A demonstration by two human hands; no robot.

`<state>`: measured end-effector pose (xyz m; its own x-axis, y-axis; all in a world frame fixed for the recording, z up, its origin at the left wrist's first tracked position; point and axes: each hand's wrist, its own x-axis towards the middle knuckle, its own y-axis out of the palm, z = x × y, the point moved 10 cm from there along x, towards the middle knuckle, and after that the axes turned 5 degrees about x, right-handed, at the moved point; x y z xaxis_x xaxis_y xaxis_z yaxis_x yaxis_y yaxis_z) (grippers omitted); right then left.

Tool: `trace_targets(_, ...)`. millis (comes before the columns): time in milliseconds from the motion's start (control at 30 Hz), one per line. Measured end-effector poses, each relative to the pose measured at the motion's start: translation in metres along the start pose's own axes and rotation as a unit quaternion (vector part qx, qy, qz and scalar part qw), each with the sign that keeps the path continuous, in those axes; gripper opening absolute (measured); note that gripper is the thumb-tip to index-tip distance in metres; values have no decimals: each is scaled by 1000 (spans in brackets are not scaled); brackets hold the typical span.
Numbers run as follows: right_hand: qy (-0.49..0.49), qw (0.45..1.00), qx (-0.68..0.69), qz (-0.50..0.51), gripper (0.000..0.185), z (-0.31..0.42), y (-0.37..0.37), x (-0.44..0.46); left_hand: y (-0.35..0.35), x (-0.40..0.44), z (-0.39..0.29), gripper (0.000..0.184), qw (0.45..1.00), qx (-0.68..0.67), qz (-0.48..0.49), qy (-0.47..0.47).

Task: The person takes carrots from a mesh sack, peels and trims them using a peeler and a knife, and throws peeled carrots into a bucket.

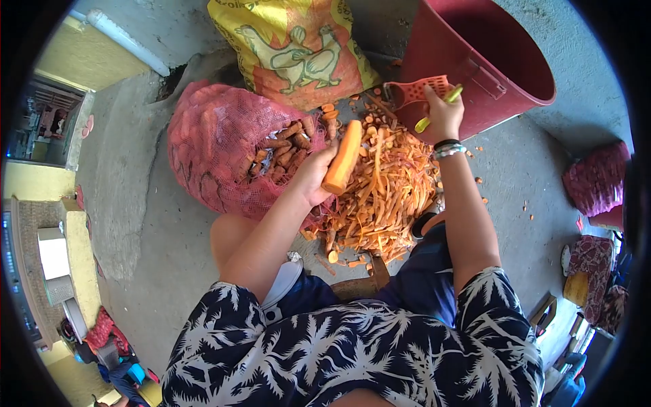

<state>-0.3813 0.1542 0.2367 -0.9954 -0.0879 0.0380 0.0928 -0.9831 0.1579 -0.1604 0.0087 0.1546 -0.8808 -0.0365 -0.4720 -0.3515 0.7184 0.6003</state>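
My left hand (315, 171) is wrapped round a thick peeled carrot (344, 154), its cut end toward me. In my right hand (444, 115) is an orange peeler (409, 92) with a perforated body, raised beside the red bin. A yellow-green piece (422, 125) also pokes out of that fist on both sides; I cannot tell what it is. Below both hands lies a large heap of carrot peelings (386, 197) on the floor. Left of the carrot, a red mesh sack (210, 146) lies open with several unpeeled carrots (288, 146) at its mouth.
A big red bin (447, 54) stands at the back right. Behind the mesh sack is a yellow printed sack (298, 51). Peel scraps dot the concrete floor (522, 176). Another purple-red sack (597, 178) sits at far right. A person (122, 376) shows at lower left.
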Motion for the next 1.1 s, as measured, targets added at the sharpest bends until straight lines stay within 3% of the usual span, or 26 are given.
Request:
trace_targets(33,-20,999,25,23,14,10,4,-5,-4,1,-4,36,999,-43,-15,4)
trace_targets(133,45,979,-59,190,31,8,52,-69,-5,7,-14,37,993,-109,-32,30)
trace_targets(233,72,964,-48,250,37,5,73,-107,-3,13,-13,36,985,-154,-60,58)
trace_targets(333,-8,970,-101,222,32,4,68,-84,-1,9,-8,34,992,-103,-67,41)
trace_targets(367,27,975,-147,167,28,0,53,-61,1,7,-1,34,998,-45,-35,1)
trace_targets(400,-50,988,-60,131,25,-5,38,-29,2,3,-2,34,998,-44,-35,1)
trace_targets(433,-121,982,-145,32,20,-4,11,-1,8,-2,-1,34,999,-33,-17,-11)
trace_targets(467,-9,995,-92,32,20,-9,-2,5,14,-5,0,34,999,-23,0,-24)
trace_targets(533,13,996,-66,54,25,-4,6,-12,7,1,-2,32,999,-39,-5,-19)
trace_targets(600,38,986,-30,162,30,15,47,-70,-21,20,-4,33,988,-141,-47,36)
trace_targets(633,32,983,-26,178,30,15,56,-90,-33,23,-1,35,992,-98,-68,28)
trace_targets(833,12,975,-51,216,26,8,68,-108,-4,11,-15,38,984,-129,-87,88)
trace_targets(933,50,970,-106,214,30,-10,68,-95,-2,4,-17,36,988,-69,-100,95)
trace_targets(1000,61,977,-33,201,32,-9,70,-76,-3,-2,-14,36,992,-20,-98,75)
trace_targets(1033,-1,985,-73,156,31,-5,58,-52,2,-5,-8,35,997,-29,-61,45)
trace_targets(1100,-91,994,-3,55,19,-3,24,-6,7,-7,0,35,999,-36,-26,11)
